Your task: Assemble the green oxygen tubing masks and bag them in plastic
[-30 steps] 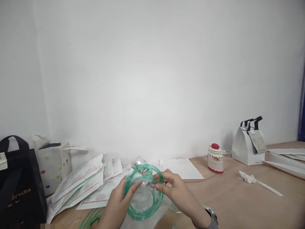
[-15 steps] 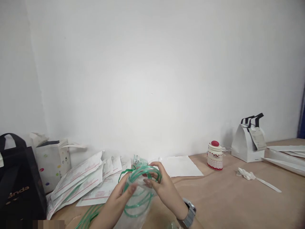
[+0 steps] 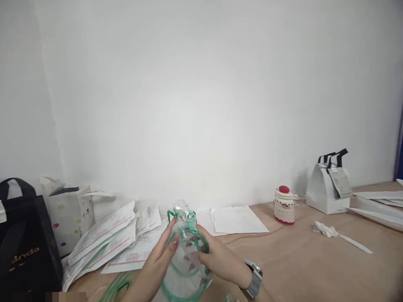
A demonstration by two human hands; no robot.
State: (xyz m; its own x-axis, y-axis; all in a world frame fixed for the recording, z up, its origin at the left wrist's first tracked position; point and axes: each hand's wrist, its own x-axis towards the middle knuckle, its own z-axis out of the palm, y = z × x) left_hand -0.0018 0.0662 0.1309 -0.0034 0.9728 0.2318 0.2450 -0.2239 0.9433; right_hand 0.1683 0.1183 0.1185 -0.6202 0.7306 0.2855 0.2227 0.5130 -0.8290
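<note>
Between my hands is an oxygen mask [image 3: 181, 208] of clear plastic, with a green strap [image 3: 171, 215] at its far side. Below it a coil of green tubing [image 3: 181, 298] loops round a clear, limp plastic bag [image 3: 184, 283]. My left hand [image 3: 164, 251] grips the left side, thumb on top. From the right, my right hand [image 3: 212, 251] is closed round the coil and bag, its fingers partly seen through the clear plastic. A watch [image 3: 254, 279] is on my right wrist. More green tubing [image 3: 115, 287] lies on the table by my left forearm.
Printed white packets [image 3: 107, 226] are piled at left, near a black bag [image 3: 28, 239] and a dotted white bag [image 3: 71, 214]. White sheets [image 3: 239, 220] lie by the wall. Rightward stand a decorated jar [image 3: 283, 206] and white bag [image 3: 325, 191]; a crumpled white strip [image 3: 327, 230] lies nearer.
The mask has tilted up between my hands, with its clear shell now showing above them. The tubing coil and bag have swung down toward me, and my hands have shifted along them.
</note>
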